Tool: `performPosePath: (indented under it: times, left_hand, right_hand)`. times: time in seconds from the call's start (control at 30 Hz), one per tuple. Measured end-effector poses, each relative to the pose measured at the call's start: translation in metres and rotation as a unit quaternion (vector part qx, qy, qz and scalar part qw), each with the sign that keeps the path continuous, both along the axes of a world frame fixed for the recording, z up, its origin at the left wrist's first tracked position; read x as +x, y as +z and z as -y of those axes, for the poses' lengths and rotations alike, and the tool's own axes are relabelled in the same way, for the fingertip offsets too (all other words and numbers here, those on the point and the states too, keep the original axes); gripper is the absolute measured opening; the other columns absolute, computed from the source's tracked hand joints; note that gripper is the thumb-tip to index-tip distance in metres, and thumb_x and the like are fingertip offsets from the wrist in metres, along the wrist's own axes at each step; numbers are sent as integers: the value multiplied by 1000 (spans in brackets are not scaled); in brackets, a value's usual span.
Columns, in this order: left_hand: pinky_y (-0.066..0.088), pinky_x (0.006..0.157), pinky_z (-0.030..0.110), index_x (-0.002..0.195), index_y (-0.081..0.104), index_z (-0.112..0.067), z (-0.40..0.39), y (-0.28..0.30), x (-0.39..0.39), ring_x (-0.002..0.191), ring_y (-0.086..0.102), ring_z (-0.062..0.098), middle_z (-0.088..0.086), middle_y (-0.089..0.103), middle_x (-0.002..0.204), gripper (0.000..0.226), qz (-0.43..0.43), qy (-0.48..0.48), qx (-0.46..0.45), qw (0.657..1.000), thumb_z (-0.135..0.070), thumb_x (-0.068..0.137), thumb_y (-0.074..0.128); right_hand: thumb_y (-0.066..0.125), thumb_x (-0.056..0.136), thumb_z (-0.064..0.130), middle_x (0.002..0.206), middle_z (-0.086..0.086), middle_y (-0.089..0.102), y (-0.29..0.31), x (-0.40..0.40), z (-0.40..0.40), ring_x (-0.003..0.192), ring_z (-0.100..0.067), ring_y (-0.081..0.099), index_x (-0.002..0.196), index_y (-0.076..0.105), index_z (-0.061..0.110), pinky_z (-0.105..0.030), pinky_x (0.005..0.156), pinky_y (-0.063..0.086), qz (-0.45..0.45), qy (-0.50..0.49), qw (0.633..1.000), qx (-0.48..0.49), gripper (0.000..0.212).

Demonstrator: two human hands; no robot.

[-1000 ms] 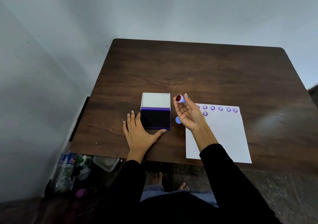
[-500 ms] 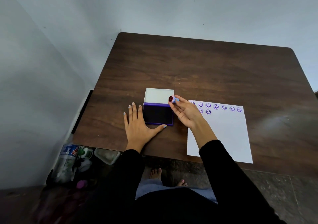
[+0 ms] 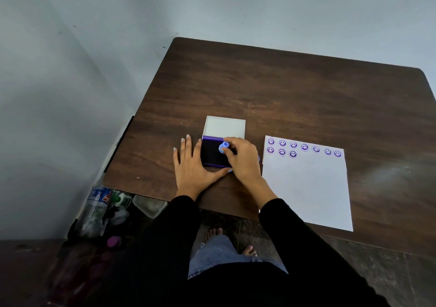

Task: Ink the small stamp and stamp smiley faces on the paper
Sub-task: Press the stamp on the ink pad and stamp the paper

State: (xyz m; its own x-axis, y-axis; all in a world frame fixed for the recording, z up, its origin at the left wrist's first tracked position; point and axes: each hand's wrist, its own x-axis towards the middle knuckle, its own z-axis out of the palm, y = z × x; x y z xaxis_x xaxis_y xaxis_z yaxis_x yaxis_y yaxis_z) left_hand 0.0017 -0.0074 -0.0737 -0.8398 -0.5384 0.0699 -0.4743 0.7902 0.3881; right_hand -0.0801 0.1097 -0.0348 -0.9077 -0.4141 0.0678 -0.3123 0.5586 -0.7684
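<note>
A small blue stamp [image 3: 223,146] stands face down on the dark pad of the open purple ink pad [image 3: 211,155], whose white lid [image 3: 224,127] is tipped back. My right hand [image 3: 244,159] pinches the stamp from the right. Flat on the table lies my left hand [image 3: 192,165], its fingers against the pad's left side and its thumb along the near edge. The white paper [image 3: 306,188] lies to the right, with several purple smiley faces [image 3: 304,147] in two rows along its far edge.
A dark wooden table [image 3: 295,94] stands against a grey wall. A small blue piece [image 3: 258,158] peeks out behind my right hand. On the floor at the lower left are a plastic bottle [image 3: 98,208] and clutter. My bare feet [image 3: 213,233] show under the table's near edge.
My right hand turned the stamp from face up to face down and moved left from the paper's edge onto the ink pad. The left hand stayed beside the pad.
</note>
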Motion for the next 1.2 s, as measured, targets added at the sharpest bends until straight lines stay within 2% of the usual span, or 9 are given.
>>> performPosePath:
  times: [0.23,0.47,0.63,0.83,0.97,1.0,1.07,1.13,1.2]
  left_hand:
    - [11,119,50,142,38,-19,0,1,0,148,15,24,12,23,158,116,3,1,-2,1000,-91,52,40]
    - [11,118,50,141,41,-17,-1,1,0,147,18,25,13,26,157,117,-10,3,-1,1000,-91,50,42]
    - [14,117,51,141,41,-17,-1,1,0,147,20,27,14,28,156,114,-15,-4,-2,1000,-89,52,42]
    - [10,118,50,142,39,-17,-1,3,0,148,16,25,12,25,157,117,-4,-2,3,1000,-90,50,41]
    - [10,118,51,144,36,-17,-1,4,0,148,14,26,13,22,158,119,0,-10,5,1000,-90,50,41]
    - [9,118,50,145,33,-16,-1,5,0,148,12,28,15,19,159,121,-7,-6,3,1000,-90,50,42]
    - [9,118,49,148,29,-15,-6,5,3,148,9,32,19,12,159,119,-43,17,7,999,-87,55,47]
    - [13,116,53,146,35,-14,-21,10,0,146,12,39,25,13,157,102,-97,40,16,994,-77,67,50]
    - [20,112,59,139,47,-14,-45,15,-12,143,21,43,27,23,154,78,-111,8,21,994,-63,78,50]
  right_hand:
    - [63,87,16,112,-12,68,3,0,5,105,-25,59,114,64,7,-32,89,47,-43,29,997,51,28]
    - [69,83,19,100,-14,69,6,-5,6,94,-26,58,99,65,4,-35,80,46,-25,30,997,65,22]
    - [62,87,12,105,-16,69,7,-1,7,99,-29,59,107,65,3,-35,86,46,-30,38,996,74,22]
    - [66,84,14,100,-16,68,6,-5,9,93,-28,58,98,64,2,-35,80,45,-28,31,995,90,18]
    - [67,84,15,101,-15,69,5,-4,9,94,-27,59,99,64,3,-34,80,47,-21,23,997,75,20]
    - [68,84,15,103,-15,70,5,-4,8,95,-27,60,102,66,3,-35,83,48,-12,12,998,58,22]
    - [70,81,13,103,-14,71,8,-5,1,95,-28,65,105,68,4,-37,87,51,24,-57,997,-46,26]
    - [70,81,10,101,-13,72,17,-12,-13,91,-21,68,104,68,6,-32,86,53,62,-161,969,-179,24]
    - [68,82,8,96,-7,72,25,-24,-33,84,-8,67,102,68,9,-19,80,52,76,-259,923,-272,20]
